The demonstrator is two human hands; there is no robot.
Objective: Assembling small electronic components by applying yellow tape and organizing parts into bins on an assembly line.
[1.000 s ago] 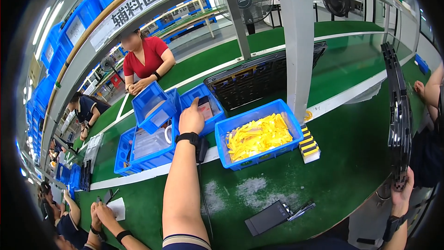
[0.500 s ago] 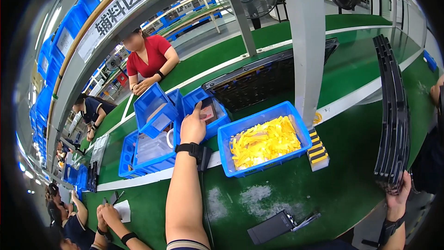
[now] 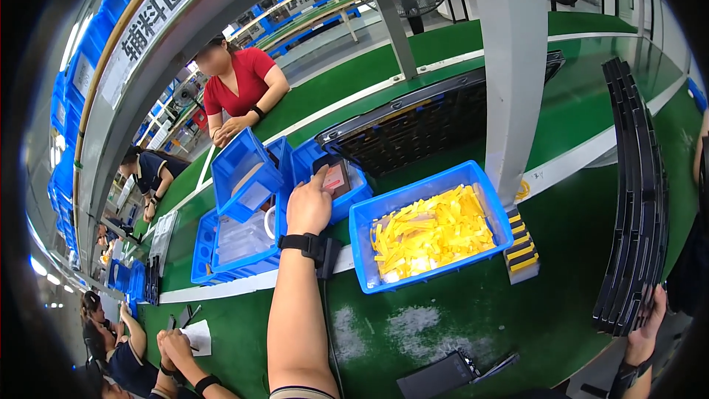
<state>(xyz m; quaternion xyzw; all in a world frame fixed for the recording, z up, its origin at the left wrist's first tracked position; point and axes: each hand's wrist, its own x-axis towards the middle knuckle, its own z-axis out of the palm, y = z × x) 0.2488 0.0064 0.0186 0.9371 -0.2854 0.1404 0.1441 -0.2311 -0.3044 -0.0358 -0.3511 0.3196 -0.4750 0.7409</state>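
Note:
My left hand (image 3: 309, 205) reaches into a blue bin (image 3: 350, 209) left of centre, its index finger stretched forward and the thumb apart from it. Just beside the fingertips, inside that bin, lies a dark flat item with a reddish label (image 3: 337, 179). Whether the fingertips touch it is hard to tell. At the right, my right hand (image 3: 648, 318) grips the lower end of a stack of long black trays (image 3: 631, 199). A second blue bin (image 3: 431, 278), full of yellow strips (image 3: 436, 233), stands between my hands.
Stacked blue bins (image 3: 244, 177) adjoin on the left. A grey post (image 3: 513, 66) rises behind the yellow strips, beside a striped block (image 3: 522, 249). A black rack (image 3: 421, 122) leans behind. A dark handheld device (image 3: 436, 375) lies near the front edge. Co-workers sit left and across.
The whole view has shifted slightly. My left hand stays at the same bin, its index finger still extended. My right hand still grips the black trays, whose lower end now appears a little lower.

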